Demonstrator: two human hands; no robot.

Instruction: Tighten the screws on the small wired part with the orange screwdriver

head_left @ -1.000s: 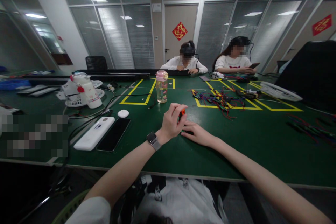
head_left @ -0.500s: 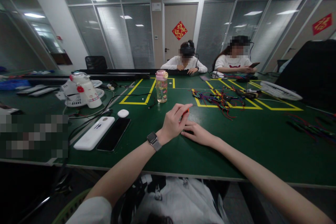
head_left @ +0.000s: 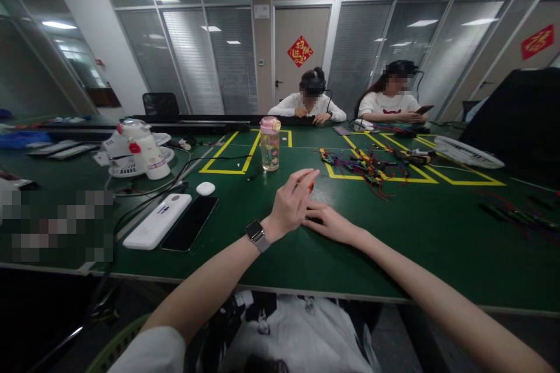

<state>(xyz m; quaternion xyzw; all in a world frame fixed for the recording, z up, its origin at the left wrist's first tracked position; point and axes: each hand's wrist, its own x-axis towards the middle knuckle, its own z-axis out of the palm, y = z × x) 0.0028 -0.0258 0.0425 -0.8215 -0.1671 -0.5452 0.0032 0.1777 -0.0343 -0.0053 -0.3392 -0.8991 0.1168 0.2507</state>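
Observation:
My left hand (head_left: pixel 292 203), with a watch (head_left: pixel 257 234) on its wrist, is raised over the table in front of me. Its fingers are bent together around a small orange object (head_left: pixel 311 186), mostly hidden behind them. Low beside it, my right hand (head_left: pixel 330 224) rests on the green table (head_left: pixel 394 250). Its thumb and fingers point left and come together close against the left hand. The right fingertips are partly covered, and what they hold, if anything, cannot be made out. A pink-lidded water bottle (head_left: pixel 270 148) stands just beyond the hands.
To the left lie a white power bank (head_left: pixel 157 221), a black phone (head_left: pixel 190 223) and a white earbud case (head_left: pixel 205 188). A white appliance (head_left: pixel 149 154) stands behind them. Tangled wires (head_left: pixel 363 164) lie inside yellow tape at right. Two people sit across the table.
The fingers of my left hand have straightened and shifted slightly, and the orange object shows a little differently behind them. My right hand has stayed in place.

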